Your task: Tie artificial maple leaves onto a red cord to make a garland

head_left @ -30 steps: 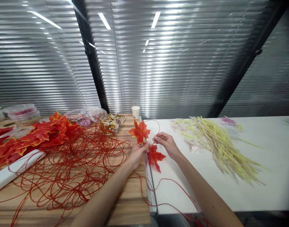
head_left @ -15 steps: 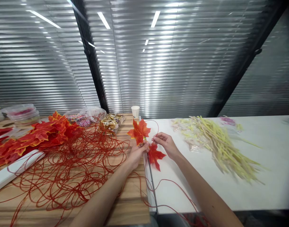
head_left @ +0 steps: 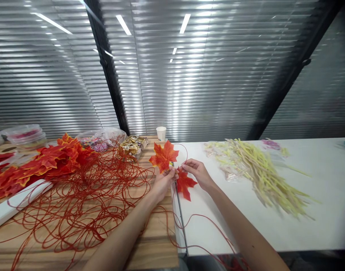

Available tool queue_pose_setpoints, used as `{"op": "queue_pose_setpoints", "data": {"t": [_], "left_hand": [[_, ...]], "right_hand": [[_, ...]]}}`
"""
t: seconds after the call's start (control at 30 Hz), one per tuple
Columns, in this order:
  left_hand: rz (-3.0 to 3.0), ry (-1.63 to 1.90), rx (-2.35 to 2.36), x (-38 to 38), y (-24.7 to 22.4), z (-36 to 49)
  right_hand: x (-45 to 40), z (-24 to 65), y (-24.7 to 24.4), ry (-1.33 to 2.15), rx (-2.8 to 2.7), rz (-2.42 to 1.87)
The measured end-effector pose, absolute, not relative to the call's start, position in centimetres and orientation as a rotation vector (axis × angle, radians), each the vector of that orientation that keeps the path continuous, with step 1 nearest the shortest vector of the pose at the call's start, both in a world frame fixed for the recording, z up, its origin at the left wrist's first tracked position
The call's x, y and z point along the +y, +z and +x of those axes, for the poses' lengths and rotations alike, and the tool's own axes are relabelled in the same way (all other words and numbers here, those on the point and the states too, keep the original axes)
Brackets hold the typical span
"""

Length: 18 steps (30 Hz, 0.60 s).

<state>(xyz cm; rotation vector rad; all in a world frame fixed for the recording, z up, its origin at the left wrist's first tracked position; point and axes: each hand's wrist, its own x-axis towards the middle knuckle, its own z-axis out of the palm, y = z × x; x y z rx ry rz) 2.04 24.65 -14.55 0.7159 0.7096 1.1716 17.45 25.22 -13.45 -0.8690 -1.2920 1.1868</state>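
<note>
Between thumb and fingers, my left hand [head_left: 164, 183] pinches an orange-red artificial maple leaf [head_left: 164, 156] near its base, above the seam of two tables. A second, redder maple leaf [head_left: 186, 184] hangs just below and right of those fingers. My right hand [head_left: 199, 173] is closed in a pinch on a thin red cord [head_left: 187, 150], which loops up and over toward the upper leaf. How the cord runs at the left fingertips is hidden. Loose red cord lies in a large tangle [head_left: 96, 195] left of my left forearm.
Maple leaves [head_left: 53, 158] are heaped at the left by a white bar [head_left: 20, 203]. Gold-wrapped packets [head_left: 132, 146] and a paper cup [head_left: 161, 133] stand at the back. Yellow-green stems [head_left: 268, 177] lie on the white table [head_left: 324, 188]. Lidded plastic tubs [head_left: 25, 136] sit far left.
The upper leaf has tilted and shifted slightly left with my left hand. The lower leaf has risen a little. My right hand stays close by, still pinching the cord.
</note>
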Motion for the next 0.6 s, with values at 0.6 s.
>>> {"op": "queue_pose_setpoints", "data": {"t": [0.6], "left_hand": [[0.784, 1.246, 0.711, 24.26, -14.40, 2.14]], "right_hand": [[25.21, 17.33, -13.57, 1.216, -1.306, -0.876]]}}
